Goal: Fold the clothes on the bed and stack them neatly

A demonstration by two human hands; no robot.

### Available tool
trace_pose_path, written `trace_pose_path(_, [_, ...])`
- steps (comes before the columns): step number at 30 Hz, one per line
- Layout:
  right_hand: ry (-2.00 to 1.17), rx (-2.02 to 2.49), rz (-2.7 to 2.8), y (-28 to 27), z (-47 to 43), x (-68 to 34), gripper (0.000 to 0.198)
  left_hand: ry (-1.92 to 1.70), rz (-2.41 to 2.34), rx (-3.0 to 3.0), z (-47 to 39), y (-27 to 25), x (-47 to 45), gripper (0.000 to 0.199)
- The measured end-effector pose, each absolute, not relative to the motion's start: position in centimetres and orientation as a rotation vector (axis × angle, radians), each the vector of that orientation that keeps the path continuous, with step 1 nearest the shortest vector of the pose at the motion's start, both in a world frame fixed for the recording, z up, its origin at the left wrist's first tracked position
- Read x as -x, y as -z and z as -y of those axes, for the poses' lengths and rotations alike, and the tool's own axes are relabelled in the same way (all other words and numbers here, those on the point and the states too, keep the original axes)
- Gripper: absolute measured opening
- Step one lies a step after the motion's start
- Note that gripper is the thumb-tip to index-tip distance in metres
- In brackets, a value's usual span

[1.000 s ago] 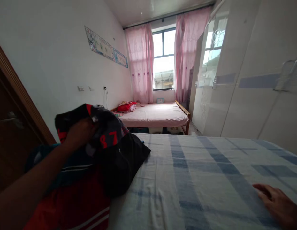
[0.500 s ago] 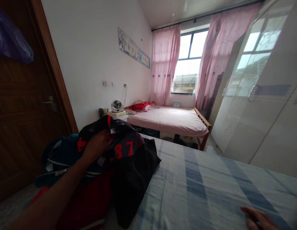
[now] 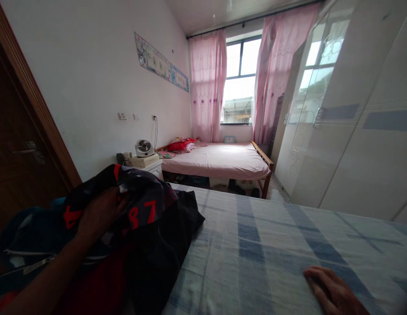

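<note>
A black jacket with red figures, among them 8 and 7, lies bunched on the pile at the left. My left hand reaches across it, its fingers closed on the cloth; the fingertips are partly lost in the dark folds. Beneath and beside the jacket are a dark teal garment with a pale zip and a red garment. At the lower right, my right hand rests on the blue-and-white checked sheet, fingers stretched out and holding nothing.
Beyond the sheet stands a bed with a pink cover and red bedding. A small fan sits on a white cabinet. A glossy wardrobe lines the right side, a brown door the left.
The view has turned to the right, so the room and clothes sit further left. More of my right hand shows on the sheet. My left hand stays on the jacket.
</note>
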State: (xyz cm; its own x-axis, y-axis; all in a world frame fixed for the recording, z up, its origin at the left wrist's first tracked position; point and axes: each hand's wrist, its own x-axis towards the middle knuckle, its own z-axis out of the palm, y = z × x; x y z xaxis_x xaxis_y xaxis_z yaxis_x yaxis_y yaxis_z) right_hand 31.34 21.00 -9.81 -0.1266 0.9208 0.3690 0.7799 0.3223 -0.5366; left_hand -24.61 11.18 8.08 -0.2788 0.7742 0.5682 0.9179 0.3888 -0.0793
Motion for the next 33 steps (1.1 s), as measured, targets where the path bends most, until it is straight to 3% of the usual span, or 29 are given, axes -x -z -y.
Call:
trace_pose_path(5, [-0.262, 1.491, 1.959, 8.9, -20.6, -30.9, 0.037, 0.732, 2.123, 1.452, -9.9, -8.2, 23.8, 0.041])
trace_pose_path(8, [-0.254, 1.496, 1.964, 8.9, -20.5, -30.8, 0.036, 1.035, 2.102, 1.419, -8.6, -8.8, 21.3, 0.057])
trace_pose_path(12, [-0.247, 1.486, 1.982, 9.0, -20.4, -30.8, 0.034, 0.834, 2.272, 1.397, -8.9, -9.8, 17.1, 0.102])
trace_pose_path(14, [-0.246, 1.477, 1.991, 9.0, -20.4, -30.7, 0.032, 0.658, 2.29, 1.395, -9.9, -10.3, 15.8, 0.11])
trace_pose_path(16, [-0.24, 1.475, 1.992, 9.1, -20.4, -30.7, 0.031, 0.53, 2.275, 1.38, -11.1, -10.7, 15.6, 0.104])
trace_pose_path(18, [-0.236, 1.478, 1.991, 9.3, -20.3, -30.7, 0.03, 0.491, 2.329, 1.376, -12.2, -11.1, 16.1, 0.085])
trace_pose_path(23, [-0.269, 1.501, 1.984, 9.8, -20.3, -30.8, 0.031, 1.142, 2.267, 1.558, -14.7, -13.2, 17.2, 0.027])
trace_pose_path(29, [-0.294, 1.488, 2.008, 10.0, -20.5, -30.9, 0.027, 1.741, 1.81, 1.73, -17.1, -19.2, 9.2, 0.021])
trace_pose_path(31, [-0.294, 1.484, 2.02, 9.8, -20.5, -30.8, 0.026, 2.241, 1.276, 1.84, -16.6, -22.0, 5.0, 0.015])
trace_pose_path(33, [-0.285, 1.477, 2.017, 9.4, -20.4, -30.6, 0.025, 2.421, 1.003, 1.824, -15.3, -24.7, 1.4, 0.008])
